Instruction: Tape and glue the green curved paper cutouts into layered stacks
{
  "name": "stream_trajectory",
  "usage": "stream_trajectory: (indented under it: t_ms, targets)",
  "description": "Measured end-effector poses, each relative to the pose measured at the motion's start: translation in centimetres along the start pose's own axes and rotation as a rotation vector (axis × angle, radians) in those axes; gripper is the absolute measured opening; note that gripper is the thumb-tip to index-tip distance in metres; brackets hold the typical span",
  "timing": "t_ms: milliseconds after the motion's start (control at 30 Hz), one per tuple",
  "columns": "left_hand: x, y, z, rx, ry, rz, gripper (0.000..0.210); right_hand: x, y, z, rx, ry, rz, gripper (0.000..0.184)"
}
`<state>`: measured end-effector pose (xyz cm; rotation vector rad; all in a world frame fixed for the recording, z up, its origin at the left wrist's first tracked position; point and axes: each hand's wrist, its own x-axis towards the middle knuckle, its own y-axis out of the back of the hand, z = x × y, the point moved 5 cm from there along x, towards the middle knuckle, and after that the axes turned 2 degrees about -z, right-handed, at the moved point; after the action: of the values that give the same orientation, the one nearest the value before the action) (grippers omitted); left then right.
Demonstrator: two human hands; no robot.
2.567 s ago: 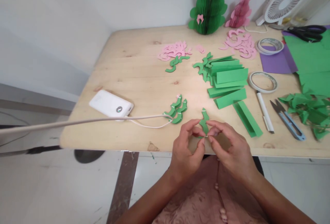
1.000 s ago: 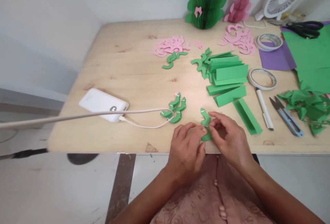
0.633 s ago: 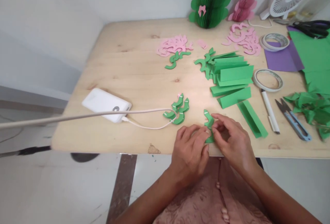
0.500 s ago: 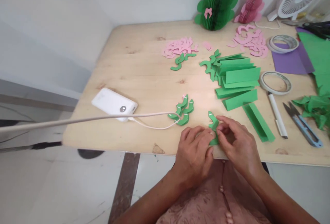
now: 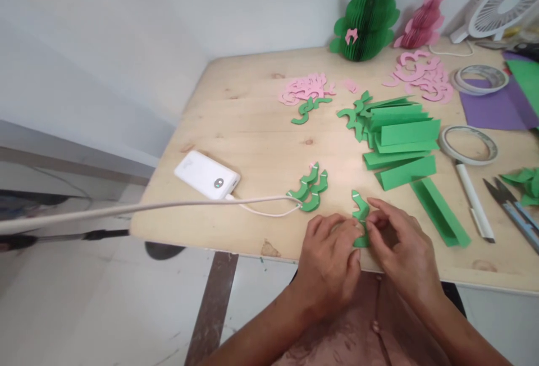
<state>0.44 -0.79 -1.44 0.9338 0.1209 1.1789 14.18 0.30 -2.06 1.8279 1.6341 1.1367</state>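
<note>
In the head view, two bare hands are seen at the near edge of one wooden table (image 5: 244, 130). One wavy green paper piece (image 5: 359, 205) is laid on the tabletop between them, its far end left uncovered and its near part partly hidden. It is pressed on by the bent, close-set fingertips of the left hand (image 5: 330, 259); the thumb is held apart from them. The right hand (image 5: 408, 251) is held at the piece's right edge, thumb and fingers drawn close; whether anything is clamped there cannot be told.

To the left, one white power bank (image 5: 204, 174) is seen, with one pale cable (image 5: 147, 206) looped up to a small cluster of green pieces (image 5: 310, 204), whose number is unclear. Farther off, two heaps of pink cutouts are counted, a left heap (image 5: 307, 86) and a right heap (image 5: 440, 82), with a few green cutouts (image 5: 306, 109) beside the left one.

On the right, overlapping folded green strips (image 5: 410, 134) are spread, too many to be counted surely; one folded strip (image 5: 441, 211) is placed nearest. Beyond it are seen one near tape ring (image 5: 471, 160), one pen (image 5: 475, 203) and one pair of snips (image 5: 508, 204), cut off by the frame. At the far side, two paper rabbits are stood, one green rabbit (image 5: 357, 23) and one pink rabbit (image 5: 423, 21), beside one white fan (image 5: 505, 4).
</note>
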Motion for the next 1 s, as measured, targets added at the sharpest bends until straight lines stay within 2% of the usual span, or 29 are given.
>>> stream_trajectory:
  t_ms: [367, 1000]
  targets:
    - [0.00, 0.14, -0.03, 0.001, -0.004, 0.014, 0.031, -0.16, -0.15, -0.12, -0.015, 0.060, 0.019, 0.030]
    - [0.16, 0.33, -0.37, -0.029, 0.017, -0.007, 0.033, 0.03, -0.32, -0.29, 0.009, 0.028, -0.017, 0.030]
